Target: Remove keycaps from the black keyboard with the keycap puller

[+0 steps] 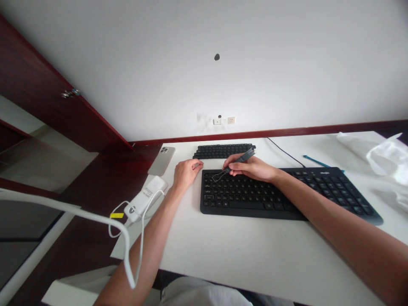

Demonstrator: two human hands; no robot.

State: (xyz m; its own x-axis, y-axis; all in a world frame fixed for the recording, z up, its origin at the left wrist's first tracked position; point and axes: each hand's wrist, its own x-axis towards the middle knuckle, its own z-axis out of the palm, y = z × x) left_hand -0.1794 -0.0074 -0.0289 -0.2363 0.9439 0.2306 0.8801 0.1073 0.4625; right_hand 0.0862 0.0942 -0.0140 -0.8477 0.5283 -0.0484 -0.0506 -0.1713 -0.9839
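A black keyboard [245, 205] lies on the white table. My right hand [255, 168] rests over its upper left part and grips a wire keycap puller [245, 156] by its dark grey handle. The puller's wire loops reach down to the keys near the keyboard's left end. Left of the keyboard, my left hand [185, 172] is closed in a pinch; whatever is between its fingertips is too small to make out. Those fingertips are beside the front left corner of a block of black keycaps [223, 151] laid in rows behind the keyboard.
A phone [162, 160] lies at the table's left edge, with a white power bank [147, 196] and its looped white cable [127, 250] nearer me. Behind the keyboard are a blue stick-like tool [316, 161] and a black cord [283, 151]. Crumpled white plastic [387, 157] sits at right.
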